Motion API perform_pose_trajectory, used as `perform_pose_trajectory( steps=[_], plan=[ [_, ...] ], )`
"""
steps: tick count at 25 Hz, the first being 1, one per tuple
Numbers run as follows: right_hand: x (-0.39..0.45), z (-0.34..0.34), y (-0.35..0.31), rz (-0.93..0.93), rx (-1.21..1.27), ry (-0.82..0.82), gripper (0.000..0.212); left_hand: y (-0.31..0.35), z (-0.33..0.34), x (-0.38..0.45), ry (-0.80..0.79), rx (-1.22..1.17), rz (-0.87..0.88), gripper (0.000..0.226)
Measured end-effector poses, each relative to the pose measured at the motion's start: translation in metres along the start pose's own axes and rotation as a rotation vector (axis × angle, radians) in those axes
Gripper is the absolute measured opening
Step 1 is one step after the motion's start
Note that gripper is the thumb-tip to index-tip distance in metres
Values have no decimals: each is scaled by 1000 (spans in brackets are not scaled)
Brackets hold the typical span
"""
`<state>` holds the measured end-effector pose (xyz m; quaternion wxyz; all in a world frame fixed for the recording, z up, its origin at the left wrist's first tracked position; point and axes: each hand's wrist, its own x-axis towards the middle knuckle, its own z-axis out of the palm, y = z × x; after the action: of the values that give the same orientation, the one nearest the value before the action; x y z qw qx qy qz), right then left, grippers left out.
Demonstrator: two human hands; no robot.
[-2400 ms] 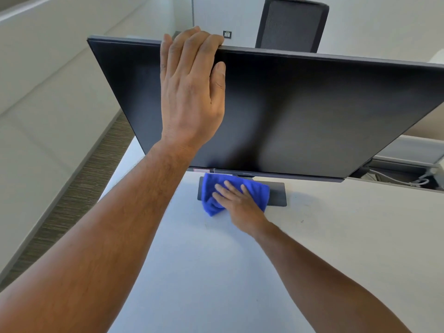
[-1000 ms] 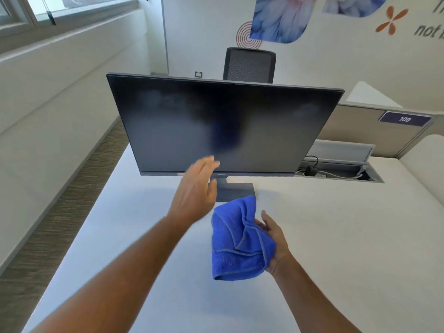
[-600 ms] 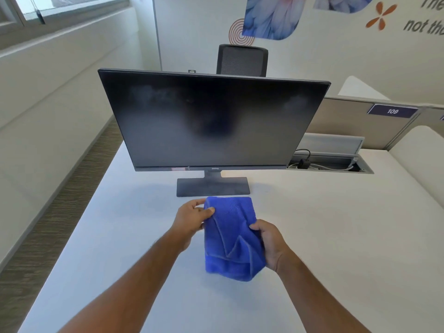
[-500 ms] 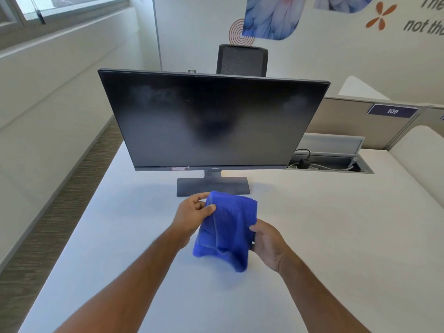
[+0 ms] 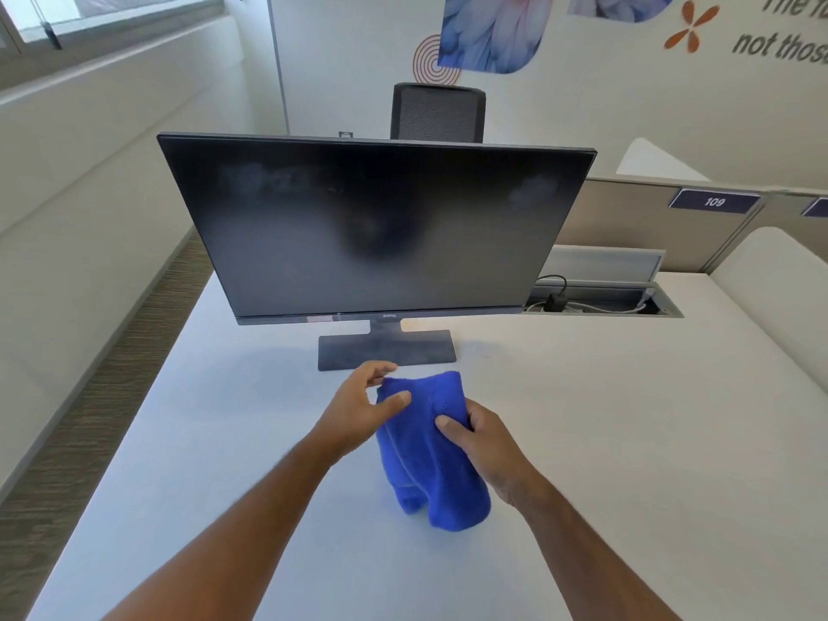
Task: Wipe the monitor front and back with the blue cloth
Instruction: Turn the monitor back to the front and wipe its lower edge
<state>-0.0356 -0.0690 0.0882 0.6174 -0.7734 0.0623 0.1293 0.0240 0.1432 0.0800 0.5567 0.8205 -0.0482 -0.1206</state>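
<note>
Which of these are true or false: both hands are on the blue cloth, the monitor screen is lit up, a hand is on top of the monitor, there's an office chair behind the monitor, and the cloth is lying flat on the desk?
1. Both hands are on the blue cloth. True: the left hand and the right hand each pinch the blue cloth.
2. The monitor screen is lit up. False: the monitor is dark, with faint smudges near its top.
3. A hand is on top of the monitor. False: both hands are in front of its stand.
4. An office chair stands behind the monitor. True: the chair shows above its top edge.
5. The cloth lies flat on the desk. False: it hangs bunched between the hands over the desk.
</note>
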Motion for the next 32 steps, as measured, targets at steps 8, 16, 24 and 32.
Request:
perform_pose_trajectory(
  steps=[8,16,24,32],
  plan=[
    [-15,-3,-5,-70,-341,-106,20,22,-1,9,-303,142,155,35],
    [-50,-56,36,97,-165,-13,26,37,8,43,-107,161,218,19],
    [-61,-108,48,-37,251,574,16,102,99,90,-147,311,167,17],
    [-65,-158,97,-598,-816,746,27,117,188,117,-155,125,97,16]
  ],
)
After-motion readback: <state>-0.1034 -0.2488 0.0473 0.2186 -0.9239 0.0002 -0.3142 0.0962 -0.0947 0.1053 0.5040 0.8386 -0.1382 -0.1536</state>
